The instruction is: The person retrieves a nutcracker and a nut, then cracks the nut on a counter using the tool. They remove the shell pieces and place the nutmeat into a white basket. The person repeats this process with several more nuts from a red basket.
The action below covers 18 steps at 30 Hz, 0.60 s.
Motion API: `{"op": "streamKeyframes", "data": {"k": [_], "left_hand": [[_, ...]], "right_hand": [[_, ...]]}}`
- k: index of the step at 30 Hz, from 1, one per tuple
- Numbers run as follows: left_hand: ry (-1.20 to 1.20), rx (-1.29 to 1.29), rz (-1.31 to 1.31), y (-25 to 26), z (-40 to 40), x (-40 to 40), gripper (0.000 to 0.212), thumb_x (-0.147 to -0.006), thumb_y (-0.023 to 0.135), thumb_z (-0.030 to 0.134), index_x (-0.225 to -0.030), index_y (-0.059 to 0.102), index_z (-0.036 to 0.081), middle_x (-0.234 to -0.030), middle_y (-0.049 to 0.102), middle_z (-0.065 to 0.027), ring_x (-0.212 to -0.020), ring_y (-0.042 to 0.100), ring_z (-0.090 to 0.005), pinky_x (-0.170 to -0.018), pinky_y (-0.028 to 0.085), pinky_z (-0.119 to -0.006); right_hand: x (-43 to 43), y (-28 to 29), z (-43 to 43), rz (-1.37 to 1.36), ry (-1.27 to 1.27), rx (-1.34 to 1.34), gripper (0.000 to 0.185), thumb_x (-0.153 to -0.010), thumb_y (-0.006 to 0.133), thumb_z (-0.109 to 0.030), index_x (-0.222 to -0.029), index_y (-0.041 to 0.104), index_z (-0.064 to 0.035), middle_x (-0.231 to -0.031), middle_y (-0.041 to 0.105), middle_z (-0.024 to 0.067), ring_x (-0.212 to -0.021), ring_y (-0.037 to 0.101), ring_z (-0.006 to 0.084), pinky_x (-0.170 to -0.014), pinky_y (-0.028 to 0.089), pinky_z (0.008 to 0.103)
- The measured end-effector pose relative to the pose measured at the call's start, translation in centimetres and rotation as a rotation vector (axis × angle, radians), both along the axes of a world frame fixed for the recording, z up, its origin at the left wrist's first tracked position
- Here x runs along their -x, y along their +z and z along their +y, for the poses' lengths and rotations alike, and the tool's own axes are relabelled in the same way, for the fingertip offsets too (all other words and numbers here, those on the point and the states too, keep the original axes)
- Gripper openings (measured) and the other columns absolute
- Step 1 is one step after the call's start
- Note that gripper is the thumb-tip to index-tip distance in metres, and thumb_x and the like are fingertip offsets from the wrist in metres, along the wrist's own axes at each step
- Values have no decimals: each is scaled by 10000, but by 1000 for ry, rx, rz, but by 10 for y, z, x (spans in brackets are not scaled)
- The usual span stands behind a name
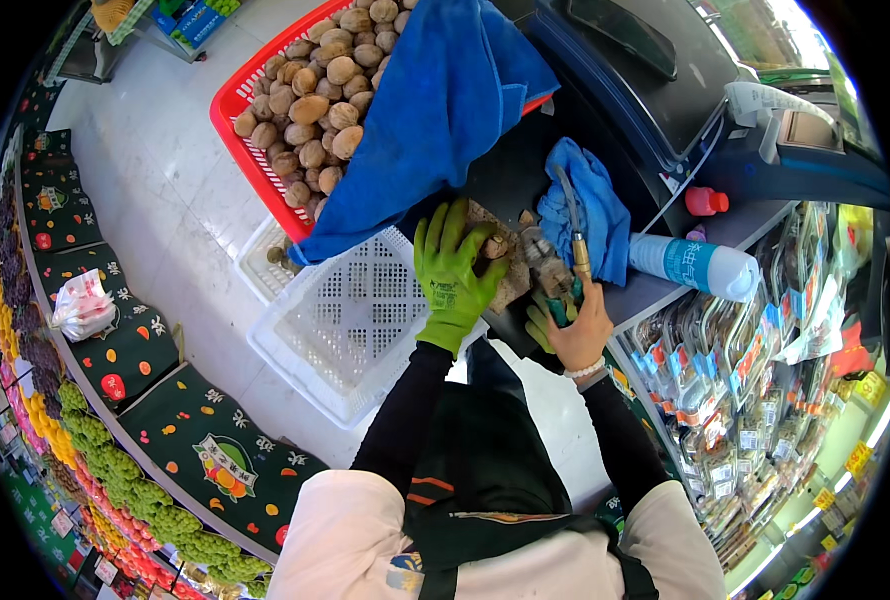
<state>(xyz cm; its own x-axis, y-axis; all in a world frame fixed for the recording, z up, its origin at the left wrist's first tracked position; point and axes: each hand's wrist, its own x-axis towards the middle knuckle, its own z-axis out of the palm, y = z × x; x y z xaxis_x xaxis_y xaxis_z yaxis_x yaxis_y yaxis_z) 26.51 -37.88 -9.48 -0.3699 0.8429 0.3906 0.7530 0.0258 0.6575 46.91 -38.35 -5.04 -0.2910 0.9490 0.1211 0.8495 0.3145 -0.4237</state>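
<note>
My left hand (452, 274), in a green work glove, holds a walnut (495, 246) between thumb and fingers against a speckled block (516, 274). Just right of it, my bare right hand (583, 330) grips a green-handled tool (559, 312). That tool's metal head is blurred, so its exact kind cannot be told. A curved metal tool with a wooden handle (580, 255) lies on a crumpled blue cloth (602, 217), close to my right fingertips. Another green glove (538, 326) lies partly hidden under the green-handled tool.
A red basket (242, 161) of walnuts, partly covered by a blue cloth (433, 105), stands ahead. White plastic crates (325, 322) sit at left below it. A spray can (692, 266), a red-capped bottle (704, 201) and a dark checkout machine (632, 75) are at right. Packaged goods (722, 390) hang beside the counter.
</note>
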Motion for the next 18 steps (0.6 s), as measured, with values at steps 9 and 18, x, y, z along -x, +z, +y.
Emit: {"op": "streamKeyframes", "data": {"k": [9,18], "left_hand": [[-61,-64,-136,40,-24,15,367,-762,746,245,-1093,665,109,-1275,588,-158,-1177,535,-399,-995,423,-485],[303,-307,361,113,36,189,333,-706,791,179,-1014,682,113,-1112,647,-86,-1097,587,-327,-940,467,-450]], "right_hand": [[-26,15,-29,77,-93,132,667,-680,744,-84,-1302,506,-72,-1047,612,155,-926,628,387,-753,515,444],[-49,26,-81,59,-112,275,670,-666,712,-70,-1296,484,-55,-1055,623,207,-932,623,427,-763,510,466]]}}
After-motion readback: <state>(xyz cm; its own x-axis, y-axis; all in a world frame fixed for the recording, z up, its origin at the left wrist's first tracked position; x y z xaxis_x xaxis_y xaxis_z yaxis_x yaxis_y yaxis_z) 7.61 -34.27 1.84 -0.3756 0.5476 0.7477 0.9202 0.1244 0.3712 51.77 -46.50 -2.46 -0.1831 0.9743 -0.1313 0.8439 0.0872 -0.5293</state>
